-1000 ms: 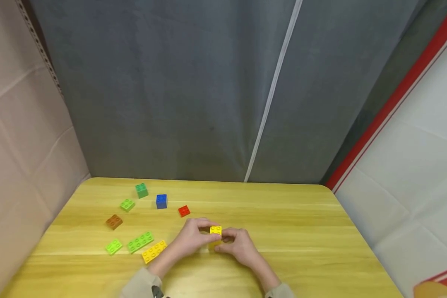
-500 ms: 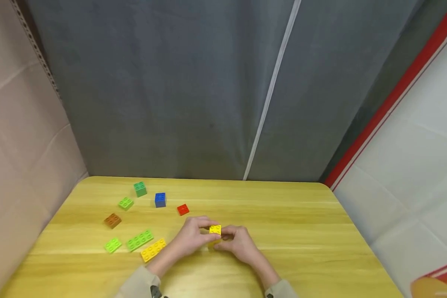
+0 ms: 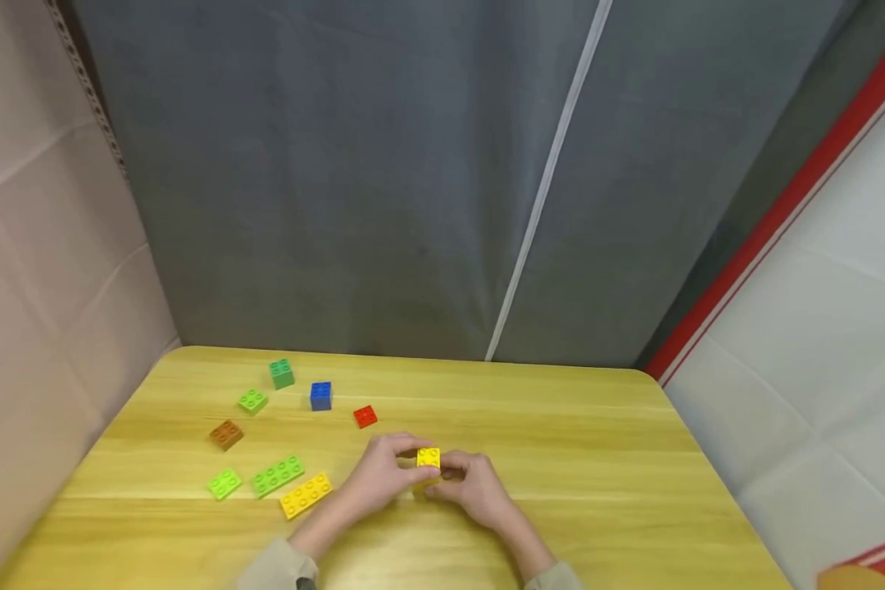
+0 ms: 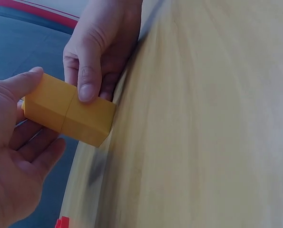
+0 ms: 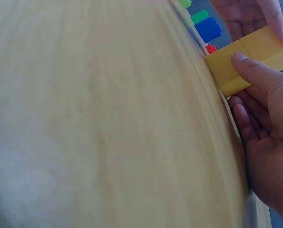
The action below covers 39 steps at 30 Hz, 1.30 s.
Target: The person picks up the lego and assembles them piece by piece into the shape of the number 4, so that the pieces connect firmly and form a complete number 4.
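Two yellow toy bricks point(image 3: 428, 456) form a stack in front of me, joined with a thin seam between them. My left hand point(image 3: 379, 475) pinches the upper brick point(image 4: 51, 97) between thumb and fingers. From the other side, my right hand point(image 3: 474, 489) holds the lower brick point(image 4: 91, 118), its thumb laid across the face near the seam. The stack's bottom end is at or close to the tabletop; whether it touches is hard to tell. Beside my left forearm lies a long yellow brick point(image 3: 306, 496).
Left of the hands are a red brick point(image 3: 365, 416), a blue brick point(image 3: 320, 396), a dark green brick point(image 3: 282, 374), a brown brick point(image 3: 226, 435) and several lime green bricks point(image 3: 278, 476). They lie on the wooden table point(image 3: 597, 475). A grey curtain point(image 3: 339, 205) hangs behind.
Both hands keep their grip on the yellow stack with hardly any motion. The head view shifts slightly; the loose bricks stay where they were.
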Each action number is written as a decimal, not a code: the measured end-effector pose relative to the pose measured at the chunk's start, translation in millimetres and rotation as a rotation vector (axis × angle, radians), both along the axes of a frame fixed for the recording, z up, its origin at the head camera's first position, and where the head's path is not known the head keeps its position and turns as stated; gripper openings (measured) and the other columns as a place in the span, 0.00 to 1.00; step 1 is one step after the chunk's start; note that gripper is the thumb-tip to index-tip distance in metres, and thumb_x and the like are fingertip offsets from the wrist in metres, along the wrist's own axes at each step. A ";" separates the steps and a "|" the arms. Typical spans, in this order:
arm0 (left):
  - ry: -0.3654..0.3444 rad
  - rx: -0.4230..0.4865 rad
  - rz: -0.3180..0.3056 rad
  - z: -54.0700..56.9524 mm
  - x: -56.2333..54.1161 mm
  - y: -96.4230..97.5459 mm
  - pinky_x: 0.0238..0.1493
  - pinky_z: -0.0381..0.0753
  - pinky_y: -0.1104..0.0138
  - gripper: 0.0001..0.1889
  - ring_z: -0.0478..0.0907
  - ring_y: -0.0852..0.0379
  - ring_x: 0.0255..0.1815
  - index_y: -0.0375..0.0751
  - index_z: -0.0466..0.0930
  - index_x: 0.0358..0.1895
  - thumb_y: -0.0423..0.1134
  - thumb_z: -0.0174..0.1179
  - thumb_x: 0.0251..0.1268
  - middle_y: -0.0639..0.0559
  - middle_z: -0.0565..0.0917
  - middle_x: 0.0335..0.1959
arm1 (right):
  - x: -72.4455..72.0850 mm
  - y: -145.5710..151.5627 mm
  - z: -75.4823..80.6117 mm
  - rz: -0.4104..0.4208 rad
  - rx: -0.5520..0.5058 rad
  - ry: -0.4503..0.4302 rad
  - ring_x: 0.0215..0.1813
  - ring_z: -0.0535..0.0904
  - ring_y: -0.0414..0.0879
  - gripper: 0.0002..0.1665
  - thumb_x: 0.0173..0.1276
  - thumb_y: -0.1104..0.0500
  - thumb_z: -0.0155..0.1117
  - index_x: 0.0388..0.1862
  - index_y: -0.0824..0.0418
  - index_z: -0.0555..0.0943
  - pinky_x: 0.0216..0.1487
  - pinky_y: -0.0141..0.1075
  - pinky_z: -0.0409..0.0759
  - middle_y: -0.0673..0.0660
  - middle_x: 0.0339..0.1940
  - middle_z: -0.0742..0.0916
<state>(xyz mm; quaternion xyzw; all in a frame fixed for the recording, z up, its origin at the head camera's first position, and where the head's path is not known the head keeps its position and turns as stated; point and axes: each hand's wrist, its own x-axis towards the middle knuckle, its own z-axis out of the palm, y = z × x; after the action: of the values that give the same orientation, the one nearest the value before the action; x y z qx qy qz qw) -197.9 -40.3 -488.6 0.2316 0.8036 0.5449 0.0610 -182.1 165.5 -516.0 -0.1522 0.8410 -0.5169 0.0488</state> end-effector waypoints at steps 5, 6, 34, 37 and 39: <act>-0.007 0.009 0.024 2.6 6.3 -6.2 0.57 0.81 0.46 0.30 0.81 0.43 0.56 0.36 0.81 0.63 0.45 0.76 0.59 0.47 0.85 0.54 | 0.8 -1.4 -3.0 -0.016 0.019 -0.006 0.46 0.84 0.47 0.18 0.61 0.64 0.78 0.51 0.64 0.88 0.50 0.37 0.84 0.55 0.48 0.90; -0.005 0.014 0.033 3.5 7.2 -8.7 0.57 0.81 0.46 0.30 0.82 0.44 0.55 0.37 0.80 0.63 0.45 0.77 0.59 0.47 0.86 0.54 | 1.0 -1.2 -3.0 -0.018 0.016 -0.008 0.46 0.84 0.46 0.19 0.61 0.63 0.79 0.51 0.64 0.88 0.50 0.37 0.83 0.55 0.48 0.90; 0.117 -0.313 0.238 1.3 41.0 -117.7 0.54 0.83 0.53 0.22 0.83 0.48 0.53 0.43 0.87 0.53 0.38 0.79 0.53 0.55 0.86 0.50 | 2.2 6.6 9.8 -0.005 -0.233 -0.091 0.53 0.84 0.55 0.30 0.60 0.65 0.78 0.62 0.66 0.82 0.47 0.33 0.84 0.62 0.54 0.86; 0.101 -0.336 0.274 -1.0 43.8 -118.3 0.57 0.81 0.50 0.22 0.82 0.45 0.56 0.45 0.87 0.53 0.37 0.79 0.51 0.54 0.86 0.51 | 1.7 5.1 12.4 -0.023 -0.233 -0.069 0.53 0.83 0.55 0.30 0.60 0.64 0.79 0.62 0.65 0.82 0.50 0.35 0.83 0.63 0.55 0.85; 0.072 -0.347 0.299 -2.4 44.1 -117.7 0.59 0.80 0.49 0.23 0.81 0.44 0.58 0.46 0.87 0.53 0.36 0.80 0.50 0.54 0.86 0.51 | 0.9 3.8 13.6 -0.032 -0.222 -0.049 0.53 0.83 0.55 0.29 0.60 0.63 0.79 0.61 0.65 0.83 0.53 0.38 0.82 0.62 0.55 0.86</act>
<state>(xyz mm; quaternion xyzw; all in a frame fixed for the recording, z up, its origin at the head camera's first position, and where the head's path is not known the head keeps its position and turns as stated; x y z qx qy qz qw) -153.7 -158.1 -491.0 0.1152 0.9123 0.3930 -0.0103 -181.2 169.3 -502.4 -0.1307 0.7796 -0.6109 0.0440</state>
